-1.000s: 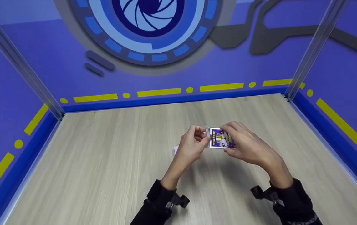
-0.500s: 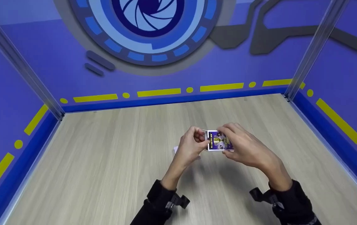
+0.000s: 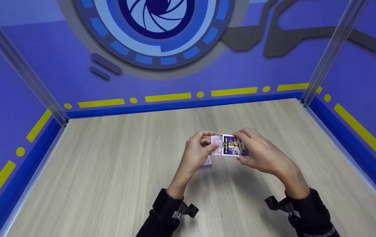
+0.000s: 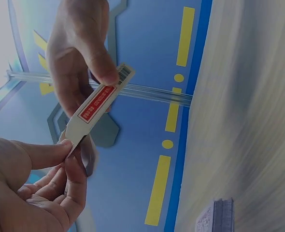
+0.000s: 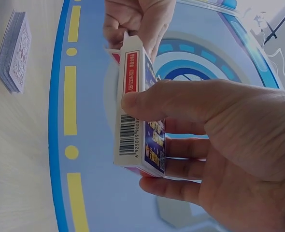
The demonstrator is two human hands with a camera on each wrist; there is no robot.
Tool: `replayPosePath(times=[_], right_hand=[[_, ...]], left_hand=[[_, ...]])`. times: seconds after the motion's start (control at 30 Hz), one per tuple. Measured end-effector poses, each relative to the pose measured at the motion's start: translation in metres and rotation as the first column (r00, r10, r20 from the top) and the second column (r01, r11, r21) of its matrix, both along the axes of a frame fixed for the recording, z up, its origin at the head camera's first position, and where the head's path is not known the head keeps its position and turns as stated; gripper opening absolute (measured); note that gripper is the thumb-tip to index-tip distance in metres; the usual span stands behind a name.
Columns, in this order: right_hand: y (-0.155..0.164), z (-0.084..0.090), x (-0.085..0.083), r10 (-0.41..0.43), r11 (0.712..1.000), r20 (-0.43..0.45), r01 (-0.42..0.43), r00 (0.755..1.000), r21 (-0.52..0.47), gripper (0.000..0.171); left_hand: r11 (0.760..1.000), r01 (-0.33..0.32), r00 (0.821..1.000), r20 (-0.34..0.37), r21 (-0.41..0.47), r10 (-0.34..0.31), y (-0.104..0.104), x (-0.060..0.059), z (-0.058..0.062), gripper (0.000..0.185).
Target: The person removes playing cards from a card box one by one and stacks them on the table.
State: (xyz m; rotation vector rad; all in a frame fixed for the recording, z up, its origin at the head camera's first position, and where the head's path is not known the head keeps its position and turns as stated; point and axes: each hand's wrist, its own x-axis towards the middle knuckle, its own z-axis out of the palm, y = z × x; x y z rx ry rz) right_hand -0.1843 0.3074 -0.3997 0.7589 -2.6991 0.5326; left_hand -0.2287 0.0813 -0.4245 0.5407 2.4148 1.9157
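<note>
Over the middle of the table, both hands hold a small purple and white playing-card box (image 3: pixel 235 145). My right hand (image 3: pixel 265 153) grips it, thumb on the narrow side with the barcode in the right wrist view and fingers behind. My left hand (image 3: pixel 198 149) pinches the box's opened end between thumb and finger, clearest in the left wrist view. There, from the head, a pale pink-patterned piece (image 3: pixel 218 144) shows beside the left thumb. Below the left hand a deck of playing cards (image 5: pixel 16 53) with patterned backs lies on the table, partly hidden by that hand in the head view.
The wooden tabletop (image 3: pixel 118 171) is enclosed by blue printed panels (image 3: pixel 161 85) at the back and both sides, joined by clear corner posts (image 3: pixel 326 49). Black straps with small cameras (image 3: pixel 306 210) sit on both wrists.
My left hand has shifted slightly left, so the patterned piece at the box's end and the near part of the deck now show. The box dipped a little, then rose again.
</note>
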Motion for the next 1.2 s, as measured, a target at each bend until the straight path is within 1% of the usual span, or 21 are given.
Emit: replayPosePath(times=[0.13,0.27,0.33,0.43,0.5,0.57,0.67,0.73,0.83,0.9,0.97,1.13,1.2], right_hand=[[0.002,-0.001,-0.001,-0.006,1.0,0.03,0.007,1.0,-0.014,0.065],[0.004,-0.001,-0.002,-0.017,1.0,0.051,0.017,0.999,-0.014,0.066],[0.005,-0.001,-0.002,-0.018,1.0,0.056,0.019,0.998,-0.017,0.066],[0.006,0.0,-0.003,-0.021,1.0,0.06,0.022,0.998,-0.02,0.066],[0.006,0.0,-0.003,-0.023,0.999,0.064,0.024,0.998,-0.024,0.066],[0.006,0.0,-0.003,-0.024,0.999,0.069,0.026,0.997,-0.027,0.066],[0.006,0.0,-0.003,-0.021,0.999,0.07,0.023,0.997,-0.03,0.065],[0.005,-0.001,-0.003,-0.017,0.999,0.069,0.019,0.997,-0.029,0.065],[0.005,-0.001,-0.003,-0.016,1.0,0.065,0.017,0.998,-0.023,0.065],[0.005,-0.001,-0.003,-0.016,1.0,0.065,0.017,0.998,-0.02,0.066],[0.005,-0.001,-0.003,-0.015,1.0,0.061,0.017,0.998,-0.019,0.066],[0.005,-0.001,-0.003,-0.017,1.0,0.055,0.018,0.998,-0.015,0.064],[0.006,-0.001,-0.003,-0.022,1.0,0.056,0.022,0.998,-0.014,0.063]], left_hand=[[1.0,-0.015,0.999,-0.034,-0.004,0.015,-0.004,-0.001,0.004,0.035],[0.999,-0.02,0.997,-0.075,-0.044,0.016,-0.009,-0.002,0.007,0.034],[0.997,-0.022,0.995,-0.096,-0.079,0.014,-0.011,-0.002,0.008,0.034],[0.985,-0.038,0.991,-0.13,-0.166,0.016,-0.014,-0.002,0.011,0.037],[0.968,-0.048,0.989,-0.151,-0.245,0.011,-0.017,-0.001,0.012,0.041],[0.944,-0.048,0.985,-0.17,-0.326,-0.008,-0.019,0.001,0.014,0.045],[0.903,-0.015,0.978,-0.192,-0.43,-0.076,-0.023,0.002,0.015,0.049],[0.871,0.004,0.97,-0.21,-0.491,-0.122,-0.025,0.002,0.014,0.055],[0.832,0.013,0.953,-0.245,-0.555,-0.178,-0.027,0.002,0.012,0.068],[0.814,-0.004,0.943,-0.274,-0.581,-0.191,-0.027,0.001,0.011,0.071],[0.813,-0.02,0.932,-0.304,-0.582,-0.196,-0.028,0.001,0.01,0.069],[0.829,-0.063,0.914,-0.365,-0.556,-0.175,-0.032,-0.001,0.01,0.062],[0.834,-0.074,0.91,-0.379,-0.546,-0.168,-0.034,-0.002,0.01,0.061]])
